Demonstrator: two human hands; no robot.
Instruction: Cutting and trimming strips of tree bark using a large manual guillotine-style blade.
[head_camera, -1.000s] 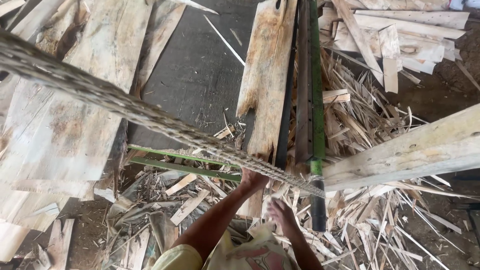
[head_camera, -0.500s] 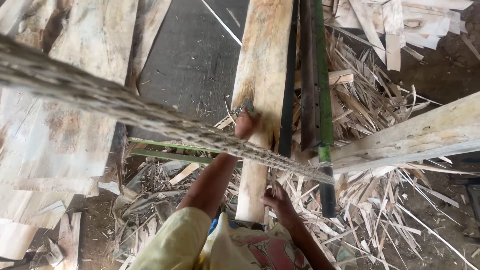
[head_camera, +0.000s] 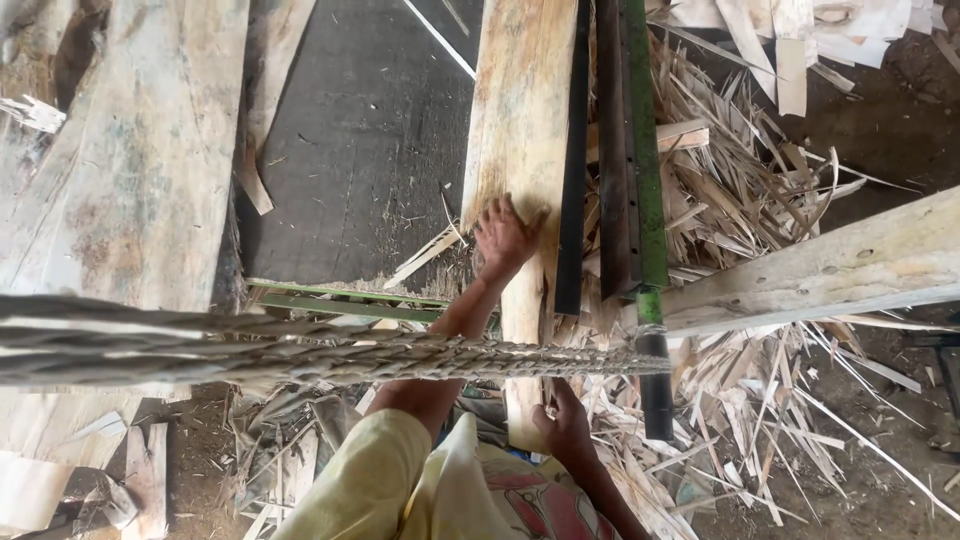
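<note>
A long pale wooden plank (head_camera: 520, 110) runs away from me, lying beside a dark metal bar (head_camera: 573, 150) and a green rail (head_camera: 645, 150). My left hand (head_camera: 505, 235), arm in a yellow sleeve, lies flat on top of the plank with its fingers spread. My right hand (head_camera: 565, 425) grips the plank's near end, close to my body. A thick braided rope (head_camera: 300, 350) crosses the view in front of my arms and ends at the green rail, hiding part of my left forearm.
A dark flat surface (head_camera: 370, 150) lies left of the plank, with wide rough boards (head_camera: 130, 180) beyond it. A pale beam (head_camera: 850, 265) juts in from the right. Heaps of wood slivers and offcuts (head_camera: 760, 190) cover the ground to the right and below.
My left hand has travelled from the plank's near end up along its top. The right hand has stayed at the near end. The view has moved closer over the plank.
</note>
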